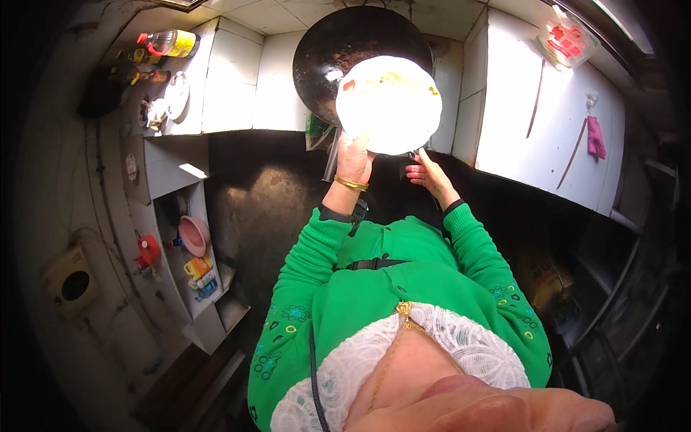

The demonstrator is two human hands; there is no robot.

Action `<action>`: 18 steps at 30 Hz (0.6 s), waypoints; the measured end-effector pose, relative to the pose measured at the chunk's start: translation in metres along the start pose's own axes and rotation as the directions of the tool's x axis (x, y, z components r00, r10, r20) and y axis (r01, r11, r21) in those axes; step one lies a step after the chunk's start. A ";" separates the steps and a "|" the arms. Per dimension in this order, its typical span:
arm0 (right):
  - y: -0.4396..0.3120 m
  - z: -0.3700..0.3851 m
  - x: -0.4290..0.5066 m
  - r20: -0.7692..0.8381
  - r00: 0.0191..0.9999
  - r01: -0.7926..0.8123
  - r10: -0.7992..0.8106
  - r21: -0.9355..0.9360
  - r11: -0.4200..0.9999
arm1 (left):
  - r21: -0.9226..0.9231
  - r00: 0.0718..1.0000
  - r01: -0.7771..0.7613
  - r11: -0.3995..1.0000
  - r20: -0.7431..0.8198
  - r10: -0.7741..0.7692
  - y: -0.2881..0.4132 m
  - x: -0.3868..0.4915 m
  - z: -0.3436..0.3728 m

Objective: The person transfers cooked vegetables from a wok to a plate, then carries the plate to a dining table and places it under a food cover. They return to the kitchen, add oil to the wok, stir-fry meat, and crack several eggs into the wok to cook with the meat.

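Observation:
A round white plate [390, 105], washed out by bright light, is held over the near right part of a large dark wok [324, 59]. My left hand [354, 157] grips the plate's lower left edge. Just below its lower right edge is my right hand [429, 175], thumb raised towards the rim and fingers curled; a small dark piece lies by the thumb, and whether the hand holds it cannot be told. Reddish marks show near the plate's edge. Brownish residue coats part of the wok's inside. A dark handle [330, 162] extends below the wok, beside my left wrist.
White-tiled counters flank the wok. Bottles [171, 43] and a white dish [177, 96] stand on the left one; a plastic bag [567, 40] and a pink cloth [596, 137] lie on the right. Lower left, shelves hold a pink basin [194, 236] and colourful containers.

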State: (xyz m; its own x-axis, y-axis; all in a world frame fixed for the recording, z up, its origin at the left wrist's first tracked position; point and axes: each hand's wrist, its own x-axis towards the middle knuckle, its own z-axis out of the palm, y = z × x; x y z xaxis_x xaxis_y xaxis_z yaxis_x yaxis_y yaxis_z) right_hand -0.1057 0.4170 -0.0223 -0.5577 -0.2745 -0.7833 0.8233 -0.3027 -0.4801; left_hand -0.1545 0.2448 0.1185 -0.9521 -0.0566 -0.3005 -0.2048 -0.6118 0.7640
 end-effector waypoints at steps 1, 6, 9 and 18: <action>-0.006 0.004 0.009 0.074 0.996 -0.049 0.043 0.081 0.995 | 0.014 0.997 -0.058 0.998 -0.060 0.058 0.014 -0.003 -0.014; -0.024 0.010 0.043 0.259 0.962 -0.120 0.089 0.104 0.987 | 0.110 0.927 -0.274 0.955 -0.233 0.293 0.057 -0.011 -0.085; -0.040 0.015 0.058 0.204 0.964 -0.178 0.168 0.031 0.984 | 0.169 0.887 -0.284 0.944 -0.327 0.325 0.068 -0.007 -0.119; -0.085 0.026 -0.020 -0.019 0.983 0.170 -0.184 -0.298 0.939 | 0.488 0.740 -0.376 0.787 -0.353 0.573 0.077 0.027 -0.151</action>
State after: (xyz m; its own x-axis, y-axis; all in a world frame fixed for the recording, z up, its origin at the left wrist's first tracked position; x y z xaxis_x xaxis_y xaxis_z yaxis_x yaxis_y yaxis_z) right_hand -0.1674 0.4244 0.0440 -0.6978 -0.1970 -0.6887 0.7096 -0.0593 -0.7021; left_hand -0.1616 0.0771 0.0837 -0.7416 -0.6707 0.0137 0.0862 -0.0750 0.9934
